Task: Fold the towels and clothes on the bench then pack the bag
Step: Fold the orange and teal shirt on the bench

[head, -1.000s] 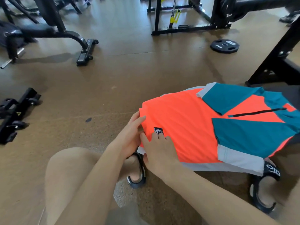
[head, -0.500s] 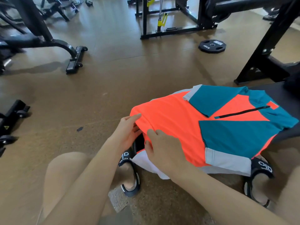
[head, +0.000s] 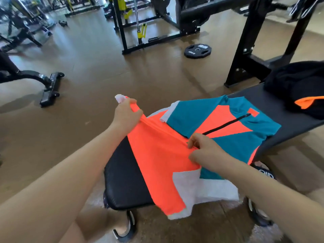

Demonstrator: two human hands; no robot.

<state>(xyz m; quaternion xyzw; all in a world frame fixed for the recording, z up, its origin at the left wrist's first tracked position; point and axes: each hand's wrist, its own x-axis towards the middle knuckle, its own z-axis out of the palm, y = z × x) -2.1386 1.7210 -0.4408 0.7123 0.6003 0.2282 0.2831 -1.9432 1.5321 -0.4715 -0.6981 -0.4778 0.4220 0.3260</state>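
Orange, teal and white zip shirt (head: 175, 155) spread across the black padded worktop (head: 122, 181), collar end far and to the right, white hem hanging over the near edge. Left hand (head: 126, 115) lifted above the far left side of the worktop, fingers curled tight round a bunched strip of orange cloth, with a bit of white cloth poking out past the knuckles. Right hand (head: 204, 149) low on the middle of the shirt, just near the end of the black zip (head: 228, 124), thumb and fingers pinching a fold of orange cloth. Cloth pulled into a straight ridge between the two hands. Black clothes with an orange patch (head: 298, 88) piled on the far right end of the worktop, apart from the shirt. Two black slide sandals (head: 263, 172) on the brown floor (head: 105, 67) under the near side. Round black weight plate (head: 197, 50) flat on the floor farther off, beside a black rack (head: 122, 32). Black bench foot (head: 50, 88) on the left.
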